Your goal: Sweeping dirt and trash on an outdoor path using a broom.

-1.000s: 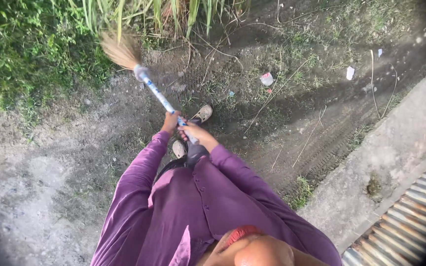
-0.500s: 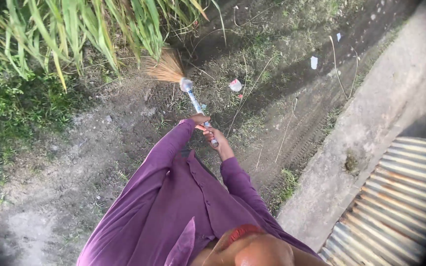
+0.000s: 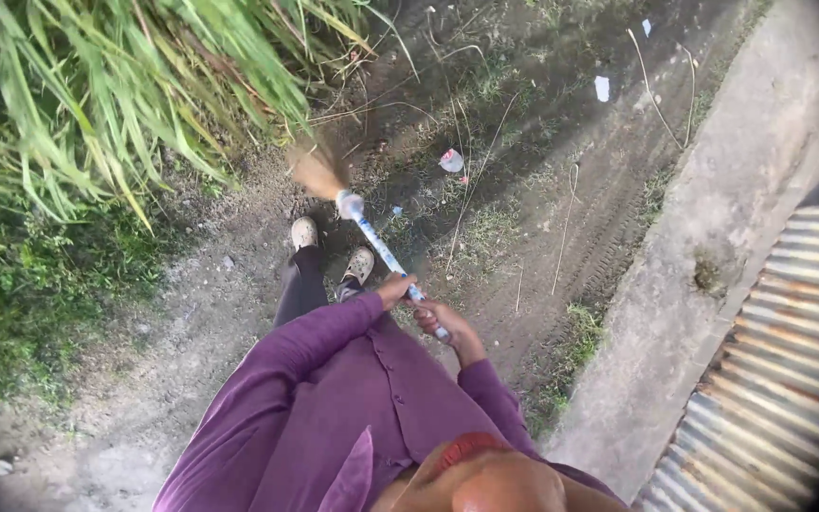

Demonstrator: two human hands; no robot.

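We grip the straw-headed broom with the blue-and-white patterned handle (image 3: pixel 386 254) in both hands: our left hand (image 3: pixel 393 287) is wrapped higher on the shaft, our right hand (image 3: pixel 445 322) closed around its end. The bristles blur over bare dirt just ahead of our pale shoes (image 3: pixel 333 248). Short, low strokes would work best here. Tall green grass (image 3: pixel 116 85) crowds one side, a grey concrete kerb (image 3: pixel 713 237) the other, open track ahead.
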